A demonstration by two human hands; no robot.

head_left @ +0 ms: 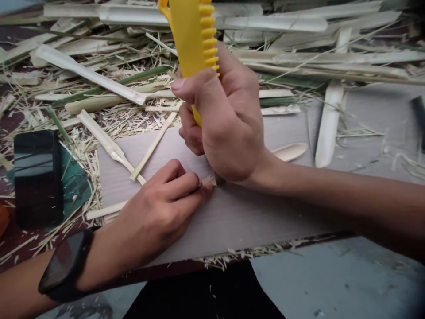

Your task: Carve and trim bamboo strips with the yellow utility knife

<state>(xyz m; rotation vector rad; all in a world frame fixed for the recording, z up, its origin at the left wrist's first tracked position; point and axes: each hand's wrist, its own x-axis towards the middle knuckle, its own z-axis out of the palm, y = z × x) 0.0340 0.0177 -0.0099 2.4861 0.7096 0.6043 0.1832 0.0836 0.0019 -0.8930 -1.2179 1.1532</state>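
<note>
At nine o'clock a black phone (pixel 38 177) was laid partly over a green sheet (pixel 77 177), with pale shavings (pixel 90 186) strewn about both. At eight o'clock a dark watch (pixel 64 261) was strapped round the left wrist. Toward ten o'clock a narrow-necked strip (pixel 102 138) was left slanting onto the grey board (pixel 245 226), its thin end crossed closely by a flat stick (pixel 156 145). Near the centre, on the eight o'clock side, the left hand (pixel 162 201) was held low over the board with fingers bent, and a small pale piece (pixel 209 180) was pinched at its fingertips, mostly hidden; this piece was placed mid-board, between the two hands. At twelve o'clock a yellow handle (pixel 191 35) was pointed upward, its ribs turned toward three o'clock, and it was grasped in the right hand (pixel 227 117). Beneath that fist a dark edge (pixel 219 180) was shown; whether the pale piece was touched by it could not be told. At one o'clock split lengths (pixel 272 24) were heaped beyond the hands. At three o'clock a round-ended strip (pixel 292 152) was partly covered by the right wrist, and toward two o'clock a broad strip (pixel 328 124) was laid across the board's far edge.
</note>
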